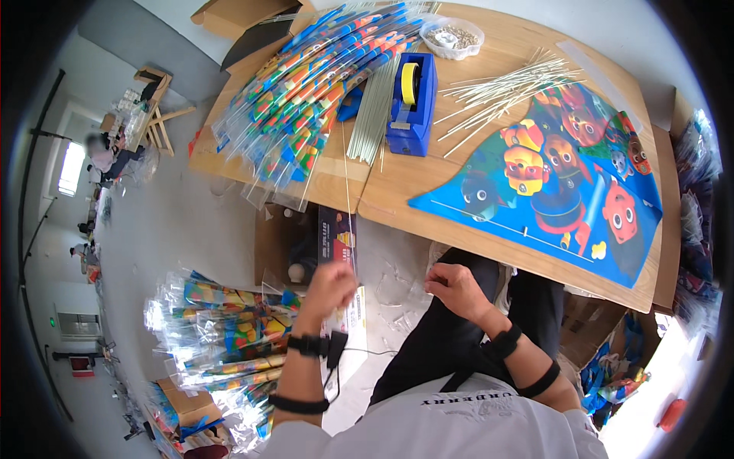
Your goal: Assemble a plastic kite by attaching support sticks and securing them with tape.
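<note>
My left hand (332, 291) is closed, held in front of the table's near edge. A thin pale stick (348, 187) runs up from its fingertips past the table edge and appears to be pinched there. Level with it, above my lap, is my right hand (460, 291), its fingers curled together; whatever they hold, if anything, is too small to make out. On the table's right side lies a blue printed sheet (489, 213) with cartoon figures. A thin white rod (501, 227) lies along its near part.
The wooden table (397, 195) bears a blue tape dispenser (413, 115), loose pale sticks (505, 86), a bundle of sticks (372, 115), a bowl of small parts (453, 37) and bagged printed pieces (306, 92). More bagged pieces (229, 325) stand at lower left, near a cardboard box (283, 241).
</note>
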The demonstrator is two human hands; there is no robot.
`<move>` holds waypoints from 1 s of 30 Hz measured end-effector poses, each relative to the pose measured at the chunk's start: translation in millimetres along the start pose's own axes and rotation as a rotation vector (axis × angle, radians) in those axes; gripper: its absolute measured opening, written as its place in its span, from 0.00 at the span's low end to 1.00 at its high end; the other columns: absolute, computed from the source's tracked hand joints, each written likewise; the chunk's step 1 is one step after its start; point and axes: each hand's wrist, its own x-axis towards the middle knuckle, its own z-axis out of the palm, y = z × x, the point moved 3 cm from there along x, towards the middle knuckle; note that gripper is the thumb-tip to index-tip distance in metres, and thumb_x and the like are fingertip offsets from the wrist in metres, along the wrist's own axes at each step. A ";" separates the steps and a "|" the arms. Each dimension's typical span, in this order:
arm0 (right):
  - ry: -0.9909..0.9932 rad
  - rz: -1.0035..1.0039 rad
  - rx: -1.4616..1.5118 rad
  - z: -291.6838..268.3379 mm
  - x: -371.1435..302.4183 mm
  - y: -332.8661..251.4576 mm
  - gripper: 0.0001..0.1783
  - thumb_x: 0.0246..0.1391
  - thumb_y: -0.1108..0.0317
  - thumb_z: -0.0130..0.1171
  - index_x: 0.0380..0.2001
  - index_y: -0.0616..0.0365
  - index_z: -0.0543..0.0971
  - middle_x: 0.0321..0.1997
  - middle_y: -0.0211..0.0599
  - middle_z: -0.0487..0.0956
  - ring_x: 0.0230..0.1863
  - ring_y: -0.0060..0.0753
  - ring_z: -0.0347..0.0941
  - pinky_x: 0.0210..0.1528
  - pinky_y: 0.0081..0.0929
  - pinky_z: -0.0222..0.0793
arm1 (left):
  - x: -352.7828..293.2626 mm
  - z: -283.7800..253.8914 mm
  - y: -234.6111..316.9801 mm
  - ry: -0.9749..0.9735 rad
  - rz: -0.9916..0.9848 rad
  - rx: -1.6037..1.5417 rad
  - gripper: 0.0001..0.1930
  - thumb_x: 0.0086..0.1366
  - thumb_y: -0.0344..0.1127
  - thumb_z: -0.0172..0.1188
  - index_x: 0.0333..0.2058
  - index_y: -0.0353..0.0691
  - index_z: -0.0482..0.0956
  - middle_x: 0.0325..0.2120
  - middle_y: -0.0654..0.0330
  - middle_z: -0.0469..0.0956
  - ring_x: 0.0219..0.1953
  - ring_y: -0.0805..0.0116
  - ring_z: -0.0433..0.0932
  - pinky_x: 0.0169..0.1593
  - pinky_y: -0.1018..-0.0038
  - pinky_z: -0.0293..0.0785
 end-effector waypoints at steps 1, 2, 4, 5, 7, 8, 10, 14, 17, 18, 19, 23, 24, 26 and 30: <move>-0.033 0.002 0.027 4.8 0.9 0.0 0.07 0.43 0.70 0.58 0.23 0.63 0.77 0.21 0.47 0.75 0.24 0.43 0.73 0.28 0.32 0.68 | -18.8 9.9 -7.0 -0.001 -0.004 -0.013 0.06 0.54 0.24 0.53 0.20 0.36 0.69 0.11 0.64 0.67 0.10 0.80 0.64 0.13 0.81 0.56; -0.048 -0.033 0.074 12.9 2.1 2.5 0.07 0.43 0.70 0.58 0.24 0.64 0.77 0.21 0.47 0.75 0.23 0.41 0.73 0.28 0.31 0.68 | -32.8 16.3 -15.4 0.014 -0.008 -0.014 0.06 0.54 0.24 0.53 0.20 0.36 0.69 0.11 0.64 0.67 0.10 0.80 0.64 0.13 0.82 0.56; -0.083 -0.038 0.085 24.5 0.0 1.3 0.07 0.44 0.70 0.58 0.24 0.65 0.77 0.21 0.46 0.76 0.23 0.40 0.73 0.28 0.31 0.68 | -47.9 21.4 -22.0 0.030 -0.007 -0.019 0.06 0.54 0.24 0.53 0.20 0.35 0.69 0.11 0.64 0.67 0.10 0.80 0.64 0.13 0.82 0.56; -0.113 -0.040 0.101 30.2 -1.8 -1.0 0.07 0.44 0.70 0.58 0.24 0.65 0.77 0.20 0.45 0.76 0.22 0.39 0.73 0.28 0.31 0.68 | -52.9 21.4 -22.8 0.048 0.003 0.001 0.05 0.54 0.24 0.53 0.20 0.35 0.69 0.11 0.64 0.67 0.10 0.80 0.64 0.13 0.82 0.55; -0.129 -0.044 0.119 39.0 -9.1 -2.6 0.07 0.44 0.71 0.58 0.25 0.65 0.77 0.19 0.43 0.76 0.22 0.33 0.73 0.28 0.29 0.68 | -61.9 19.9 -23.4 0.068 0.020 0.021 0.05 0.54 0.24 0.53 0.20 0.35 0.69 0.11 0.64 0.67 0.10 0.80 0.64 0.13 0.82 0.55; -0.152 -0.027 0.142 43.3 -13.4 -1.5 0.07 0.45 0.71 0.58 0.25 0.65 0.78 0.20 0.41 0.77 0.22 0.31 0.73 0.28 0.27 0.68 | -66.1 17.1 -24.6 0.092 -0.007 0.004 0.05 0.54 0.24 0.53 0.20 0.35 0.69 0.11 0.64 0.67 0.10 0.80 0.64 0.13 0.82 0.56; -0.188 0.012 0.175 46.9 -21.9 -1.1 0.07 0.45 0.72 0.57 0.25 0.66 0.78 0.21 0.40 0.78 0.23 0.26 0.73 0.29 0.25 0.69 | -69.9 11.6 -24.9 0.115 -0.027 -0.012 0.05 0.53 0.24 0.53 0.20 0.35 0.69 0.11 0.64 0.67 0.10 0.80 0.63 0.13 0.82 0.56; -0.183 0.018 0.140 46.8 -32.2 4.3 0.07 0.46 0.72 0.56 0.26 0.66 0.78 0.21 0.40 0.78 0.23 0.27 0.73 0.29 0.24 0.69 | -58.2 0.6 -16.1 0.121 0.036 0.119 0.05 0.53 0.24 0.54 0.20 0.35 0.70 0.11 0.64 0.68 0.11 0.80 0.64 0.14 0.82 0.57; -0.183 0.031 0.178 42.6 -34.4 8.3 0.07 0.47 0.73 0.55 0.26 0.67 0.78 0.21 0.38 0.78 0.24 0.25 0.72 0.29 0.24 0.68 | -33.5 -4.1 -7.6 0.110 0.136 0.274 0.05 0.52 0.24 0.54 0.19 0.36 0.70 0.11 0.64 0.69 0.11 0.79 0.65 0.14 0.81 0.59; -0.183 0.061 0.205 39.8 -34.8 9.1 0.07 0.47 0.73 0.55 0.26 0.67 0.78 0.21 0.38 0.78 0.24 0.24 0.72 0.29 0.23 0.68 | -22.7 -6.1 -5.0 0.140 0.131 0.319 0.05 0.51 0.24 0.55 0.19 0.35 0.70 0.11 0.64 0.69 0.12 0.79 0.66 0.14 0.81 0.59; -0.180 0.093 0.233 37.3 -32.8 12.0 0.07 0.47 0.73 0.55 0.26 0.67 0.78 0.22 0.37 0.78 0.25 0.23 0.72 0.30 0.22 0.68 | -7.9 -8.3 -1.4 0.166 0.127 0.365 0.05 0.51 0.24 0.55 0.19 0.35 0.70 0.11 0.63 0.70 0.12 0.78 0.67 0.14 0.81 0.59; -0.174 0.103 0.296 34.7 -26.6 17.2 0.07 0.48 0.73 0.55 0.27 0.67 0.78 0.22 0.35 0.78 0.25 0.21 0.71 0.29 0.21 0.67 | 59.3 -32.1 16.9 0.275 0.174 0.552 0.06 0.45 0.28 0.59 0.18 0.30 0.74 0.14 0.48 0.73 0.17 0.62 0.75 0.23 0.68 0.69; -0.176 0.125 0.325 33.5 -25.7 17.1 0.06 0.49 0.74 0.55 0.27 0.67 0.78 0.22 0.35 0.78 0.25 0.21 0.71 0.29 0.20 0.67 | 78.5 -39.5 22.5 0.330 0.224 0.628 0.06 0.45 0.28 0.59 0.18 0.31 0.74 0.15 0.46 0.74 0.20 0.58 0.76 0.25 0.67 0.70; -0.179 0.140 0.351 30.6 -23.8 15.5 0.06 0.49 0.74 0.55 0.27 0.67 0.78 0.22 0.34 0.78 0.25 0.20 0.71 0.29 0.20 0.67 | 111.2 -51.5 32.4 0.392 0.281 0.704 0.06 0.45 0.29 0.60 0.19 0.31 0.74 0.17 0.45 0.74 0.23 0.54 0.77 0.27 0.65 0.71; -0.203 0.165 0.358 32.4 -19.3 15.0 0.06 0.49 0.74 0.55 0.27 0.67 0.78 0.23 0.34 0.78 0.26 0.20 0.71 0.29 0.20 0.67 | 152.0 -80.9 42.6 0.591 0.433 0.939 0.05 0.47 0.29 0.57 0.20 0.33 0.73 0.22 0.43 0.75 0.29 0.45 0.76 0.32 0.60 0.71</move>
